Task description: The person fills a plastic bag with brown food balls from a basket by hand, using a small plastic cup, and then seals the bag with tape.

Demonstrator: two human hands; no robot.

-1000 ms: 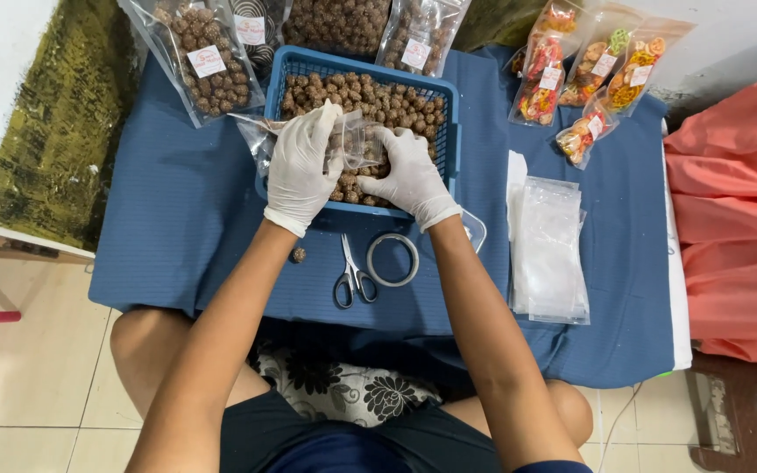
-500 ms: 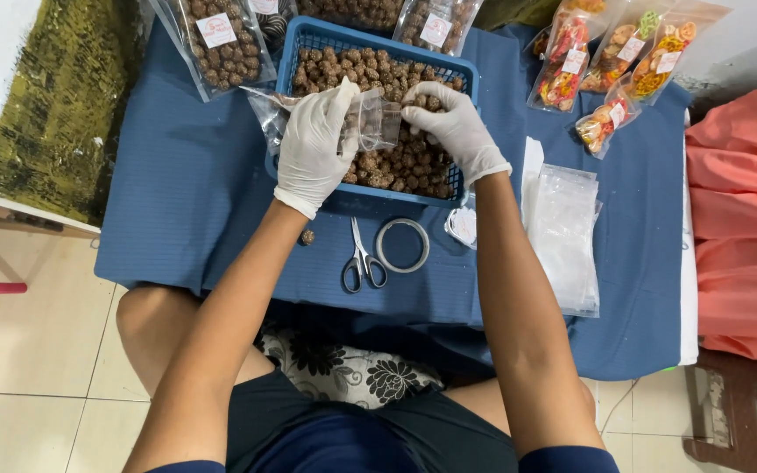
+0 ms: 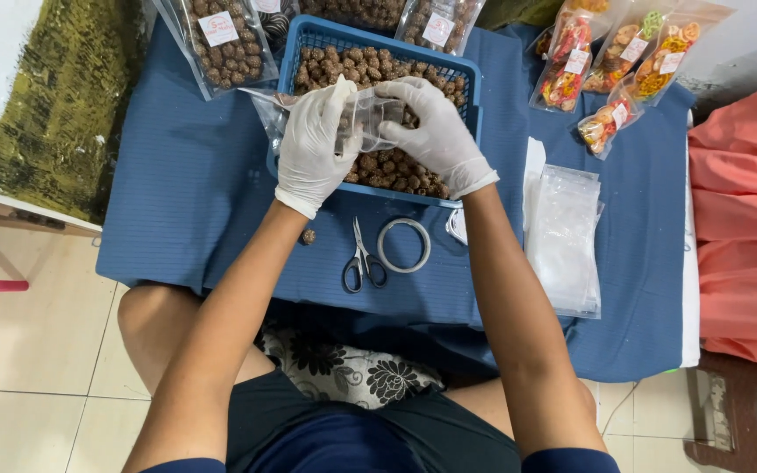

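Note:
Both hands wear white gloves and meet over a blue plastic basket (image 3: pixel 469 81) full of small brown round snack balls (image 3: pixel 387 168). My left hand (image 3: pixel 312 147) grips a clear plastic bag (image 3: pixel 266 107) by its mouth, the bag lying across the basket's left side. My right hand (image 3: pixel 434 133) is curled at the bag's opening, fingers closed on brown balls at the mouth. Some balls show inside the bag.
On the blue cloth (image 3: pixel 186 201) lie scissors (image 3: pixel 361 260), a tape ring (image 3: pixel 404 245) and one loose ball (image 3: pixel 308 236). A stack of clear empty bags (image 3: pixel 564 235) sits right. Filled snack bags (image 3: pixel 221 39) and colourful packets (image 3: pixel 611 61) line the far edge.
My right hand has moved from the basket's far side to the bag's mouth beside my left hand. The view has shifted slightly.

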